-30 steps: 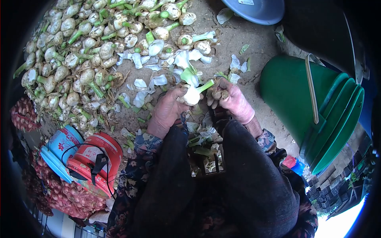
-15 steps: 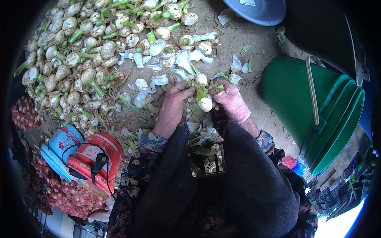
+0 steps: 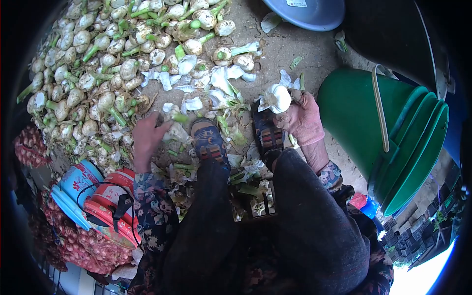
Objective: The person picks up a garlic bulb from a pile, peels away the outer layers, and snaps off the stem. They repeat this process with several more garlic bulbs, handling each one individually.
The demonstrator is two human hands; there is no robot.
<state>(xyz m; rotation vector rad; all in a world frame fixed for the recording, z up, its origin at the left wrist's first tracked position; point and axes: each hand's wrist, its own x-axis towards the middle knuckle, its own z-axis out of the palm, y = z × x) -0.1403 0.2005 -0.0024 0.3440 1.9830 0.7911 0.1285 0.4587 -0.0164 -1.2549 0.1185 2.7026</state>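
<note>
My right hand [image 3: 297,118], in a pinkish glove with bare fingertips, grips a clean white garlic bulb [image 3: 278,98] above my shoe. Over to the left, my left hand [image 3: 147,137] is smeared by motion, its thumb and forefinger apart. Just off those fingertips is a blurred piece of garlic stalk [image 3: 180,118] with pale skin below it; I see no firm hold on it. Loose white garlic skins [image 3: 191,104] lie on the ground between the hands and the heap of unpeeled garlic [image 3: 105,98], whose bulbs carry short green stalks.
A green bucket [image 3: 359,118] lies tilted at the right, and a blue-grey basin [image 3: 314,14] sits at the top. Red and blue containers [image 3: 110,191] stand at lower left, beside red net sacks of bulbs [image 3: 83,241]. My shoes [image 3: 209,137] rest among scraps.
My hands have parted from around the bulb. The left moved left and the right rose slightly rightward with the bulb, now whiter and without its green stalk.
</note>
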